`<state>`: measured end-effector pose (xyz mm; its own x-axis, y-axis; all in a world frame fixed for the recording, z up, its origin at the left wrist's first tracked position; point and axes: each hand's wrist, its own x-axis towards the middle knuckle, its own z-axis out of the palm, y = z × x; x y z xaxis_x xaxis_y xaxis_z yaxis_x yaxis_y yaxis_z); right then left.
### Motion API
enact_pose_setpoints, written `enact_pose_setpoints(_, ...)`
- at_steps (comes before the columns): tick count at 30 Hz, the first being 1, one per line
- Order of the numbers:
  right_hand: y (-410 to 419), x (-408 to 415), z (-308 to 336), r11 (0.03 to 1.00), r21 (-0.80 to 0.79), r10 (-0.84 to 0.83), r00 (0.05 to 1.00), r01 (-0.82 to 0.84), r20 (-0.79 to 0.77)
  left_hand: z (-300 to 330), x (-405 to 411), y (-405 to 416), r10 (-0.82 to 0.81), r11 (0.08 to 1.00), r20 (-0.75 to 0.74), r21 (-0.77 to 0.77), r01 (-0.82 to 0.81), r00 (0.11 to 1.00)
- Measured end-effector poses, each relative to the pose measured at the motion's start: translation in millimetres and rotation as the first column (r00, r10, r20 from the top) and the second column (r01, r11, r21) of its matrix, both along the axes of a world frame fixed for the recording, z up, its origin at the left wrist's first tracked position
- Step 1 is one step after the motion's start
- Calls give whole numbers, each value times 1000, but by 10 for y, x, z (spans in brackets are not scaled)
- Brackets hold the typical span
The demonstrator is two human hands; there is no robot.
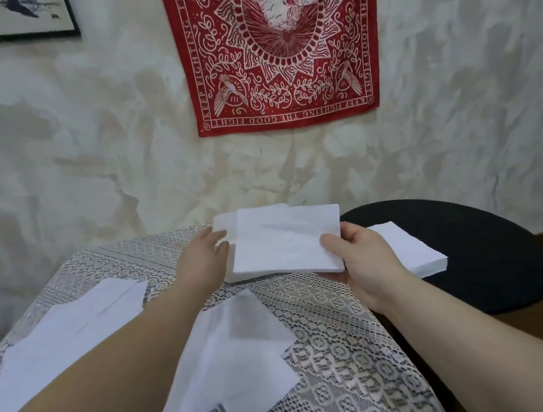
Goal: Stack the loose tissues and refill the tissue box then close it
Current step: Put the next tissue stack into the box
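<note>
A stack of white tissues is held above the far edge of the lace-covered table. My right hand grips its right end, thumb on top and fingers beneath. My left hand touches the stack's left end with its fingertips. Several loose tissues lie spread on the cloth: one between my forearms, another on the left. A second neat pile of tissues rests on a black round stool. No tissue box is in view.
The black round stool stands just right of the table. A plastered wall lies close behind, with a red printed bandana hanging on it and a framed picture at top left. Wooden floor shows at the right.
</note>
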<state>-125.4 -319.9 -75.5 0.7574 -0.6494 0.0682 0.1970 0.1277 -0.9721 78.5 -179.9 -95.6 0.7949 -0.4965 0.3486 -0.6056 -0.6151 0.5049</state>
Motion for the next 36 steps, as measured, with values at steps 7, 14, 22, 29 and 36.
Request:
enact_pose_setpoints(7, 17, -96, -87, 1000, -14, -28, 1000, 28, 0, -185, -186, 198, -82, 996, 184, 52, 74, 979)
enact_pose_setpoints(14, -13, -12, 150, 985, -73, -151, 984, 158, 91, -401, -505, 397, -87, 996, 236, -14, 93, 968)
enact_pose_setpoints(22, 62, 430, -71, 947, -318, -85, 992, 49, -98, -509, -490, 452, -109, 989, 238, -76, 130, 965)
enact_pose_setpoints(29, 14, 605, -159, 937, -350, -98, 977, 26, -190, -518, -407, 466, -77, 992, 223, -80, 97, 972)
enact_pose_setpoints(36, -46, 655, -103, 907, -419, -147, 970, 53, -195, -574, -345, 469, -83, 984, 274, -131, 123, 958)
